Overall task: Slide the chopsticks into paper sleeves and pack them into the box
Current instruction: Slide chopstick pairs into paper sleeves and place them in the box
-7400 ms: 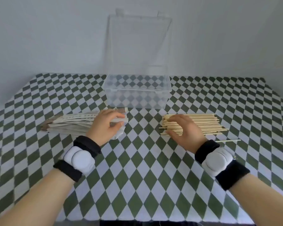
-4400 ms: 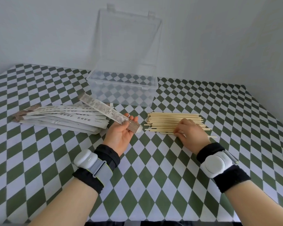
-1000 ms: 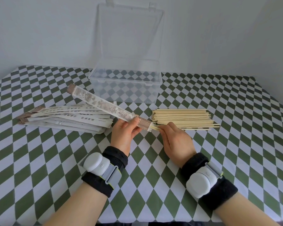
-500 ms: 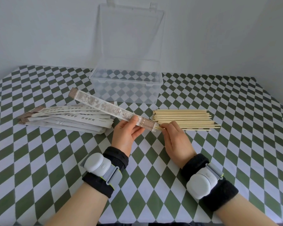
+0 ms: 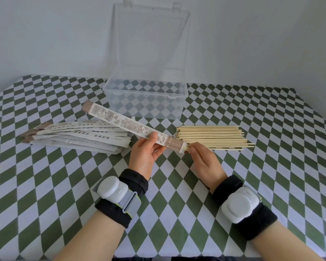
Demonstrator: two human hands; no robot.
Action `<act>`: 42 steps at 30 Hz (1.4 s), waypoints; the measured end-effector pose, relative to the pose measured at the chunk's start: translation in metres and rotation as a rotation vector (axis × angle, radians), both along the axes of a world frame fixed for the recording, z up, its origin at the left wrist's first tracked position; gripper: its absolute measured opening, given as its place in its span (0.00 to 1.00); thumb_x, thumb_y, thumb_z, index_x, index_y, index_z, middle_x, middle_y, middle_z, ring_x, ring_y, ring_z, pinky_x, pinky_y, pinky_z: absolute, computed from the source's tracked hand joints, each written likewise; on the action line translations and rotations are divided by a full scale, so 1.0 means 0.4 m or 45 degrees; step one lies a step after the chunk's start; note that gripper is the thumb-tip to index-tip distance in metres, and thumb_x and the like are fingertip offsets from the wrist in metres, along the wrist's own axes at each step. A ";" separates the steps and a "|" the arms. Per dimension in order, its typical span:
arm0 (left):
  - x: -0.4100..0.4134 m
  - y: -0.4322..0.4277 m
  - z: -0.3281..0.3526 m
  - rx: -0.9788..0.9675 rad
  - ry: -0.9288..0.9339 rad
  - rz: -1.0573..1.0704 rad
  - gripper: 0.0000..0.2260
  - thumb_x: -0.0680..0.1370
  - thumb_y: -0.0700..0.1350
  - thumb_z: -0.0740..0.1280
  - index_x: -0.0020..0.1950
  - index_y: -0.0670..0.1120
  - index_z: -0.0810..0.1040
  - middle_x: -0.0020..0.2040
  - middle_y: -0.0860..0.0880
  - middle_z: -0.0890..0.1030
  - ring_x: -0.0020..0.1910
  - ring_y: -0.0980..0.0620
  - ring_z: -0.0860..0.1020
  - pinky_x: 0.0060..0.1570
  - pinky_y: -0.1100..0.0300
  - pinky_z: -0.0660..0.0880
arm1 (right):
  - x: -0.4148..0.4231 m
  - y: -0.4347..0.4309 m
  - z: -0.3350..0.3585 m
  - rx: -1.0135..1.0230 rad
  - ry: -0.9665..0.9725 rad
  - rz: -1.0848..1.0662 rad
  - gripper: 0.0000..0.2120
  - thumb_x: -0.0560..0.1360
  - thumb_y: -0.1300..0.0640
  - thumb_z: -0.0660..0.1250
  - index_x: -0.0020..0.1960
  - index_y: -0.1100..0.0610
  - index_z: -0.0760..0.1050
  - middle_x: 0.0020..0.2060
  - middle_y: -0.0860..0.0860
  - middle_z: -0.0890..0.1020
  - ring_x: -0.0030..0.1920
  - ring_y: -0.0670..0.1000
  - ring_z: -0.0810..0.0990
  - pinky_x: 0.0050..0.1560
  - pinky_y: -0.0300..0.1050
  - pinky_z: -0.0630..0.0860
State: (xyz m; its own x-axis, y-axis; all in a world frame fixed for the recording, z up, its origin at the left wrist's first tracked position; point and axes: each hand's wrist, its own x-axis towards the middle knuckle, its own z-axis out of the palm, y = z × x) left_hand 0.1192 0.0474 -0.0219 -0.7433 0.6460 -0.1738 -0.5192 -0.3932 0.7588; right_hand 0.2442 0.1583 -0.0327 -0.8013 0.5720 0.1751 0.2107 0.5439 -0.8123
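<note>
Over checked cloth (image 5: 45,176), left hand (image 5: 143,157) gripping flat paper sleeve (image 5: 120,121), right hand (image 5: 205,162) seemingly pinching slim chopsticks (image 5: 186,148)

I can't see most of the chopsticks (image 5: 186,147), hidden inside the sleeve (image 5: 124,122); box lid (image 5: 151,34) top cut off.

Bare room: checkered tablecloth (image 5: 45,185), blank wall (image 5: 45,34)

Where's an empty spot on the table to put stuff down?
Bare cloth lies right of the chopstick pile, left of the clear box behind the sleeve stack, and nearer, in front of that stack. The middle is crowded: left hand holding a sleeve, right hand pinching chopsticks at its mouth.
</note>
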 end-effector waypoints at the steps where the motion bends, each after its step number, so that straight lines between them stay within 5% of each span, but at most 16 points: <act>1: -0.003 -0.002 -0.002 0.019 -0.015 0.033 0.06 0.78 0.39 0.62 0.53 0.46 0.75 0.46 0.47 0.82 0.43 0.54 0.83 0.39 0.63 0.79 | 0.002 0.003 0.002 -0.076 0.034 -0.003 0.12 0.81 0.60 0.52 0.47 0.55 0.74 0.37 0.48 0.74 0.37 0.42 0.71 0.38 0.30 0.66; 5: -0.007 -0.003 -0.003 0.043 -0.012 0.048 0.05 0.78 0.38 0.63 0.52 0.45 0.76 0.47 0.46 0.81 0.44 0.54 0.82 0.39 0.64 0.79 | 0.006 0.016 0.010 -0.205 0.054 -0.007 0.15 0.81 0.60 0.52 0.40 0.52 0.73 0.35 0.44 0.72 0.35 0.36 0.71 0.39 0.28 0.67; 11: 0.001 0.001 -0.003 -0.019 0.060 -0.059 0.04 0.77 0.37 0.63 0.49 0.44 0.77 0.43 0.48 0.83 0.44 0.53 0.82 0.39 0.64 0.79 | 0.000 0.010 0.011 -0.227 -0.021 0.039 0.12 0.80 0.58 0.53 0.46 0.56 0.74 0.36 0.45 0.74 0.36 0.40 0.73 0.37 0.28 0.68; 15: -0.003 0.000 0.000 0.064 -0.098 0.011 0.04 0.78 0.39 0.63 0.51 0.45 0.76 0.44 0.48 0.82 0.44 0.53 0.82 0.37 0.64 0.79 | 0.008 0.014 0.021 -0.320 0.112 0.128 0.14 0.80 0.58 0.54 0.39 0.51 0.74 0.30 0.49 0.72 0.29 0.41 0.70 0.34 0.30 0.68; 22: 0.002 0.000 0.009 0.036 -0.085 -0.117 0.04 0.78 0.40 0.62 0.47 0.44 0.76 0.38 0.50 0.84 0.39 0.57 0.82 0.36 0.65 0.79 | 0.018 0.031 0.023 -0.497 0.313 0.275 0.09 0.76 0.65 0.60 0.45 0.55 0.77 0.32 0.42 0.79 0.32 0.41 0.75 0.33 0.34 0.75; 25: 0.001 0.001 0.006 0.027 -0.084 -0.143 0.04 0.78 0.40 0.62 0.48 0.44 0.76 0.38 0.50 0.84 0.39 0.57 0.82 0.36 0.66 0.78 | 0.017 0.029 0.021 -0.560 0.382 0.330 0.05 0.73 0.50 0.67 0.46 0.47 0.81 0.37 0.44 0.82 0.36 0.43 0.78 0.35 0.36 0.77; 29: 0.001 0.002 0.002 0.017 -0.079 -0.155 0.04 0.78 0.41 0.63 0.49 0.44 0.76 0.39 0.50 0.84 0.39 0.57 0.82 0.36 0.66 0.78 | 0.017 0.036 0.014 -0.558 0.358 0.337 0.15 0.65 0.38 0.70 0.48 0.43 0.80 0.40 0.48 0.82 0.35 0.47 0.78 0.38 0.38 0.78; 36: 0.006 0.006 -0.001 -0.002 -0.009 -0.139 0.04 0.77 0.39 0.63 0.48 0.43 0.77 0.40 0.49 0.83 0.40 0.55 0.83 0.36 0.65 0.79 | 0.015 0.039 0.003 -0.525 0.319 0.317 0.14 0.68 0.41 0.69 0.49 0.46 0.81 0.44 0.54 0.83 0.37 0.53 0.79 0.39 0.40 0.79; 42: 0.008 0.002 -0.016 -0.027 0.056 -0.114 0.05 0.76 0.38 0.64 0.51 0.42 0.77 0.43 0.47 0.83 0.42 0.54 0.83 0.37 0.64 0.79 | 0.014 0.032 -0.003 -0.522 0.258 0.272 0.06 0.74 0.64 0.62 0.46 0.58 0.78 0.38 0.48 0.84 0.33 0.49 0.80 0.39 0.39 0.79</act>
